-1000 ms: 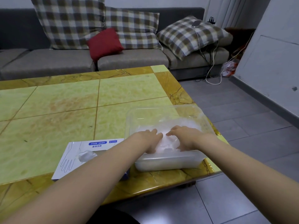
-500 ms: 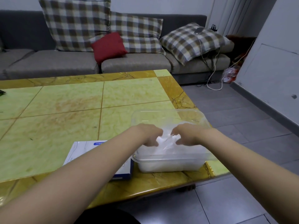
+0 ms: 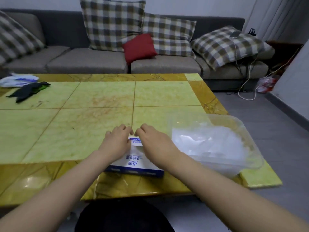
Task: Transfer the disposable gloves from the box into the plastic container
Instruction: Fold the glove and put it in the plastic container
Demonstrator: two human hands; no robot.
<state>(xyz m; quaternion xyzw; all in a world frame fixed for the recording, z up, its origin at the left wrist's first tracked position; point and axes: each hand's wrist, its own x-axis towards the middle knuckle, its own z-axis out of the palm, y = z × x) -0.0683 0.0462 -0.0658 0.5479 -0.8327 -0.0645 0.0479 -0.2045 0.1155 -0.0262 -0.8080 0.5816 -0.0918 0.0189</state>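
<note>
Lower centre, left hand (image 3: 117, 142) and right hand (image 3: 154, 144) curl over the box (image 3: 133, 162), probably fetching more (grip unclear); the container (image 3: 250, 158) with gloves (image 3: 209, 143) sits just right, handy.

Upside-down Chinese print, partly legible "一次性手", on box (image 3: 134, 165).

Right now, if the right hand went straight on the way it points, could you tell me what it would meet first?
Probably the left hand: the right hand angles forward and leftward over the glove box, and their fingertips nearly meet. Past that, only bare table, though depth is unclear.
</note>
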